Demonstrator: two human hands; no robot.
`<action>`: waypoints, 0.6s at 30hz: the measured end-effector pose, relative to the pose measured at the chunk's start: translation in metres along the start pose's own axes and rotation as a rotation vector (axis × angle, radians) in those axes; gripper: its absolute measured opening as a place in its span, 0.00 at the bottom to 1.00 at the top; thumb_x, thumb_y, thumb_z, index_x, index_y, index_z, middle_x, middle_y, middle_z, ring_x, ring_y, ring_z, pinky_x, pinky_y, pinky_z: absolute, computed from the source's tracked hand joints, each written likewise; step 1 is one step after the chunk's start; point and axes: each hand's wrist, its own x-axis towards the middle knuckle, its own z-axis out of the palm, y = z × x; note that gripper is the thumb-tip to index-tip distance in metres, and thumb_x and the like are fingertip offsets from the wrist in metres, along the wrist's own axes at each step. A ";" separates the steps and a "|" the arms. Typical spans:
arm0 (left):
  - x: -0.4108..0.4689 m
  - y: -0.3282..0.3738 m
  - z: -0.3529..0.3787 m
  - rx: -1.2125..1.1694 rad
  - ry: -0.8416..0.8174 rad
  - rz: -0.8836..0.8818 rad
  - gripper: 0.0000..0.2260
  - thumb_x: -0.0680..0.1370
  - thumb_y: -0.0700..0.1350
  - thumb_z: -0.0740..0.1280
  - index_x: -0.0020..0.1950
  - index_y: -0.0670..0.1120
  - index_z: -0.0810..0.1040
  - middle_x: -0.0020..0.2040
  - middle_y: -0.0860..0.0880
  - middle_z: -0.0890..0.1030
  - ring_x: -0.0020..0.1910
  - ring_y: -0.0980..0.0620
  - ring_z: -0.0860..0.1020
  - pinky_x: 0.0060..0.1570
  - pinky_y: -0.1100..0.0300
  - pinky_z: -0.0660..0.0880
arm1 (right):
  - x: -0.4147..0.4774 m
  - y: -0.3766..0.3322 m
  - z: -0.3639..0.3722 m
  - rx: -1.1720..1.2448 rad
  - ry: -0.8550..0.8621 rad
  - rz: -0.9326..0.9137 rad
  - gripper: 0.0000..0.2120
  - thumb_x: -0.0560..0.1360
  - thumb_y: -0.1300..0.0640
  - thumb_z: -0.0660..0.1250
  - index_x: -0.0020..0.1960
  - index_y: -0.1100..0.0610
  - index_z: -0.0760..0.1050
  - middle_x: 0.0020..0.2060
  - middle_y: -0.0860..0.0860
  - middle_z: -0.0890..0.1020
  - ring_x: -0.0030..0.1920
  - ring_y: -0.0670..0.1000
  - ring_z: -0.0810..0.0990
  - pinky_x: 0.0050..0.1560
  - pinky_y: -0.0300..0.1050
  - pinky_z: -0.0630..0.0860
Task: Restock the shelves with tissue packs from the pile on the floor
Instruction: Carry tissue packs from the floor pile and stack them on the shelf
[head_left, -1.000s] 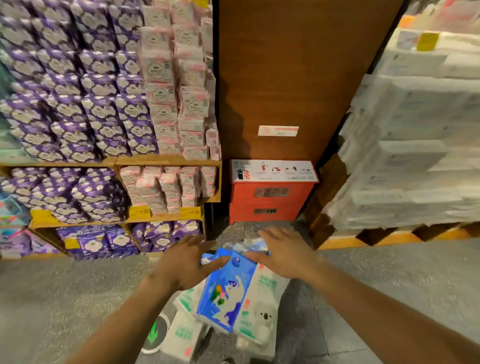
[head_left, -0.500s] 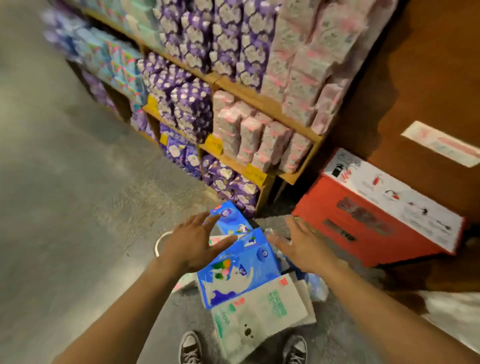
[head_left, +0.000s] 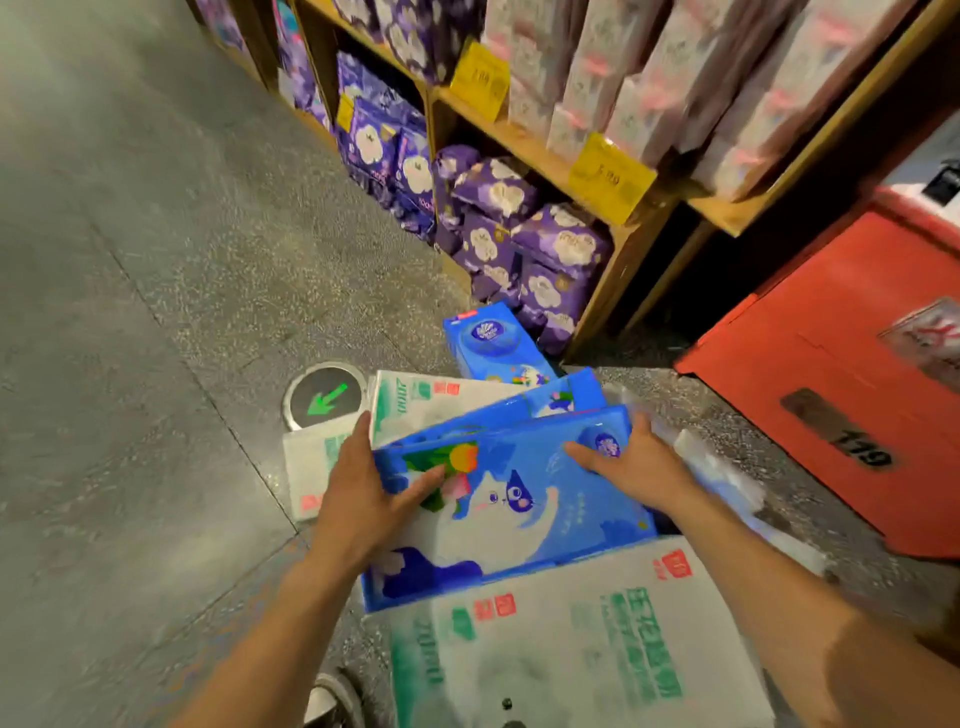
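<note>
A pile of tissue packs lies on the floor in front of me. On top is a blue pack with a white cat (head_left: 524, 512). My left hand (head_left: 363, 499) clasps its left edge, thumb on the face. My right hand (head_left: 631, 465) presses on its upper right corner, fingers spread over the printed face. Under it lie another blue pack (head_left: 491, 345) and white packs with green print (head_left: 566, 654), the nearest one by my feet. The wooden shelf (head_left: 524, 145) ahead holds purple packs (head_left: 524, 234) low down and pink-white packs (head_left: 670, 78) above.
A red box (head_left: 841, 374) marked 119 stands at the right beside the shelf end. A round floor marker with a green arrow (head_left: 324, 397) sits left of the pile. Yellow price tags (head_left: 610, 174) hang on the shelf edge. Grey floor stretches to the left.
The view has dropped and closed in on the pile. Both hands went from hovering open above the blue cat pack to resting on its two sides.
</note>
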 end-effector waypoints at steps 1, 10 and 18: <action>0.002 -0.007 0.009 -0.039 0.066 -0.010 0.42 0.65 0.63 0.79 0.73 0.51 0.67 0.67 0.57 0.73 0.65 0.58 0.73 0.67 0.58 0.69 | 0.008 0.005 0.009 0.061 -0.007 0.012 0.45 0.65 0.32 0.77 0.69 0.58 0.66 0.58 0.53 0.81 0.56 0.55 0.82 0.47 0.45 0.78; 0.009 0.026 -0.011 -0.113 0.202 -0.136 0.46 0.61 0.62 0.82 0.74 0.53 0.68 0.60 0.53 0.81 0.60 0.51 0.79 0.56 0.57 0.73 | -0.004 -0.030 -0.001 0.403 0.145 -0.132 0.32 0.61 0.40 0.84 0.53 0.56 0.74 0.43 0.49 0.84 0.42 0.48 0.82 0.43 0.45 0.80; -0.048 0.186 -0.196 -0.166 0.392 0.028 0.48 0.59 0.60 0.82 0.76 0.51 0.67 0.70 0.51 0.75 0.66 0.53 0.75 0.63 0.60 0.69 | -0.114 -0.161 -0.158 0.594 0.010 -0.300 0.14 0.67 0.59 0.81 0.48 0.54 0.79 0.42 0.50 0.85 0.33 0.39 0.83 0.31 0.34 0.78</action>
